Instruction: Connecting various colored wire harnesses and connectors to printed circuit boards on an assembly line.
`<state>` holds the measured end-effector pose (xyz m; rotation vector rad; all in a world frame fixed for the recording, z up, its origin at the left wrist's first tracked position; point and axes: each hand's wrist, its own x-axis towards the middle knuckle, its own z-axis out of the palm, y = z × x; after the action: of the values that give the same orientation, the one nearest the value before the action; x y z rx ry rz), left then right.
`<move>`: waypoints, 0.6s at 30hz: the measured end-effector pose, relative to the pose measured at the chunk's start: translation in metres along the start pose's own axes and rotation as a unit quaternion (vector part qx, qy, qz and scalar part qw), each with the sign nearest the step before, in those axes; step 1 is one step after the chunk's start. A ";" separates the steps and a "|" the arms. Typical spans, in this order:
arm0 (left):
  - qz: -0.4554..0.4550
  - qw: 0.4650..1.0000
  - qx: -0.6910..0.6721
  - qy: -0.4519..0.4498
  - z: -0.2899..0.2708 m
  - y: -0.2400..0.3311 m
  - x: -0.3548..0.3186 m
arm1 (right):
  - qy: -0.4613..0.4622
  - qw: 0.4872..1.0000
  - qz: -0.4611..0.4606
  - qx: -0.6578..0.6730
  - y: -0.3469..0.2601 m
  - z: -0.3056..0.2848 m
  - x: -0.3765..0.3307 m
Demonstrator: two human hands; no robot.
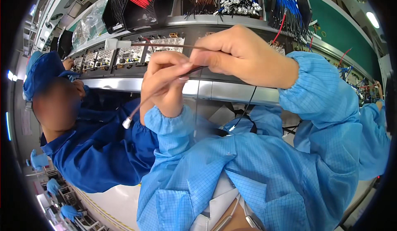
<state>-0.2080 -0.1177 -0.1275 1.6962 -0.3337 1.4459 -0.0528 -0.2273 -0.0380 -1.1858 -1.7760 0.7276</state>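
In front of my chest, just above the line's near rail, my two hands meet fingertip to fingertip. My left hand [165,76] pinches a thin cable, thumb against fingers. My right hand [246,57] grips the same bunch between thumb and bent fingers. A brown cable [165,45] runs left out of my right hand to a white connector [118,44]. Another brown end hangs below my left hand and carries a small white plug [127,122]. A black wire [249,103] drops beneath my right hand to a white tip [232,128]. Inside my fingers, how the wires join is hidden.
Circuit boards [129,55] sit along the dark line [136,72] behind my hands. Black bins [138,12] of red, black, brown and blue wires stand beyond. A co-worker in dark blue [107,148] sits close on my left; another light-blue sleeve [374,136] is at right.
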 end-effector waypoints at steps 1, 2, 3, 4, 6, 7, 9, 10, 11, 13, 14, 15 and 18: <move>-0.016 1.000 0.005 0.018 0.002 0.002 0.000 | -0.001 1.000 -0.004 -0.008 0.002 0.001 -0.001; -0.031 0.999 0.011 0.036 0.004 0.005 0.001 | -0.002 1.000 -0.008 -0.016 0.003 0.002 -0.002; -0.006 0.999 0.022 0.043 0.008 0.006 0.006 | 0.009 0.999 0.042 0.024 -0.001 0.002 -0.007; -0.011 0.999 0.023 0.040 0.010 0.010 0.008 | 0.010 0.999 0.043 0.029 0.002 -0.004 -0.008; -0.052 0.991 0.020 0.126 0.012 0.017 0.009 | 0.148 0.969 -0.177 -0.092 0.014 -0.018 -0.010; -0.078 0.987 0.013 0.136 0.011 0.018 0.009 | 0.143 0.980 -0.121 -0.069 0.001 -0.031 -0.022; -0.169 0.977 0.090 0.088 0.014 0.022 0.011 | 0.240 0.960 -0.130 0.054 -0.014 -0.058 -0.051; -0.252 0.954 0.160 0.036 0.018 0.019 0.013 | 0.345 0.924 -0.133 0.095 -0.021 -0.067 -0.072; -0.220 0.937 0.270 -0.021 0.012 0.008 0.007 | 0.307 0.942 -0.139 0.015 -0.030 -0.078 -0.095; -0.211 0.924 0.311 -0.067 0.025 -0.002 0.014 | 0.569 0.814 -0.100 0.062 -0.052 -0.075 -0.138; -0.204 0.902 0.367 -0.105 0.027 -0.004 0.014 | 0.569 0.814 -0.095 0.065 -0.054 -0.073 -0.142; -0.156 0.877 0.432 -0.142 0.026 -0.004 0.019 | 0.484 0.853 -0.192 -0.026 -0.055 -0.071 -0.145; -0.163 0.854 0.450 -0.205 0.022 -0.003 0.020 | 0.400 0.858 -0.265 -0.184 -0.054 -0.071 -0.168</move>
<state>-0.1852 -0.1262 -0.1098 2.6583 0.4925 1.0061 0.0178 -0.4031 -0.0169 -0.9444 -1.4099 -0.4193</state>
